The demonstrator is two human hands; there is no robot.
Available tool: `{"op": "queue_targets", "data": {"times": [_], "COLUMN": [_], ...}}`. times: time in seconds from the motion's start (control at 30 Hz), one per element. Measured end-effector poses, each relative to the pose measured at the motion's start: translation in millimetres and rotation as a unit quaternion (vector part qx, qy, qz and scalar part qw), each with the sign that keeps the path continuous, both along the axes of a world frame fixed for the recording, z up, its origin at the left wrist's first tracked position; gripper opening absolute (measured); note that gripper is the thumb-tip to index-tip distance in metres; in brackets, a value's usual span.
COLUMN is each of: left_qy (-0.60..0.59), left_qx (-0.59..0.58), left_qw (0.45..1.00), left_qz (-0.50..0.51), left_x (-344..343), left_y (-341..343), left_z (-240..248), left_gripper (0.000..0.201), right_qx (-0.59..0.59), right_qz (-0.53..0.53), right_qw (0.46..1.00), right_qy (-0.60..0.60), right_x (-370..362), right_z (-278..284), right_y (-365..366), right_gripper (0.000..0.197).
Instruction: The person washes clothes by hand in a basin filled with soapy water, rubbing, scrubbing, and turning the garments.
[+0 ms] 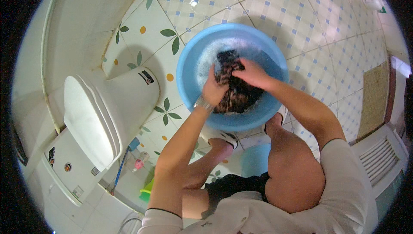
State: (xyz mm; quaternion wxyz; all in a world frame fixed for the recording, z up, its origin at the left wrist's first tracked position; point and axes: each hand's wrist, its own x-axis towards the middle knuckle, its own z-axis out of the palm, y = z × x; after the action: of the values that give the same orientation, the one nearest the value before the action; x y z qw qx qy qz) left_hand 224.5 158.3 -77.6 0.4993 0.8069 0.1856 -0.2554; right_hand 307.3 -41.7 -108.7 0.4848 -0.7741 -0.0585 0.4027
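Cloth: dark, mottled with lighter brown patches, one bunched mass (pixel 243 94) inside a round blue basin (pixel 181 81) on the tiled floor (pixel 211 6). Basin stands just in front of the person's feet; toilet (pixel 133 92) to its left.

Hands: left hand (pixel 214 90) at the left side of the cloth, a metallic band (pixel 203 104) at its wrist; right hand (pixel 251 75) on the cloth from the right. They are near each other, with cloth between them. Both are bare and in contact with it; fingertips partly hidden and slightly blurred, so cannot tell whether either is clamped on a fold.

Progress, done: cloth is in the basin and looks soaked. White suds (pixel 205 58) lie mainly along the left and far sides of the water, so soap is judged to be in already.

Progress, left: cloth is not yet out of the basin, nor wrung. Suds are plentiful, so rinsing is judged not yet done. Estimate: mid-handling, the soapy stage. How clean the cloth is cannot be read; dark colour hides it.
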Motion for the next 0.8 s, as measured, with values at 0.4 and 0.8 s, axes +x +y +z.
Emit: {"op": "queue_targets", "data": {"times": [0.4,0.8], "left_qy": [-0.039,0.004], "left_qx": [0.307,0.236], "left_qw": [0.875,0.940], "left_qz": [-0.372,-0.246], "left_x": [-63.3,51.2], "left_y": [-25.7,0.7], "left_z": [20.0,-63.4], "left_gripper": [0.088,0.042], "right_qx": [-0.139,-0.277], "right_qz": [0.317,0.156], "right_qw": [0.898,0.936], "right_qy": [-0.273,-0.154], "right_x": [-78.9,42.9], "right_z": [27.5,-36.0], "right_y": [-13.3,13.8], "right_gripper": [0.047,0.028]}}
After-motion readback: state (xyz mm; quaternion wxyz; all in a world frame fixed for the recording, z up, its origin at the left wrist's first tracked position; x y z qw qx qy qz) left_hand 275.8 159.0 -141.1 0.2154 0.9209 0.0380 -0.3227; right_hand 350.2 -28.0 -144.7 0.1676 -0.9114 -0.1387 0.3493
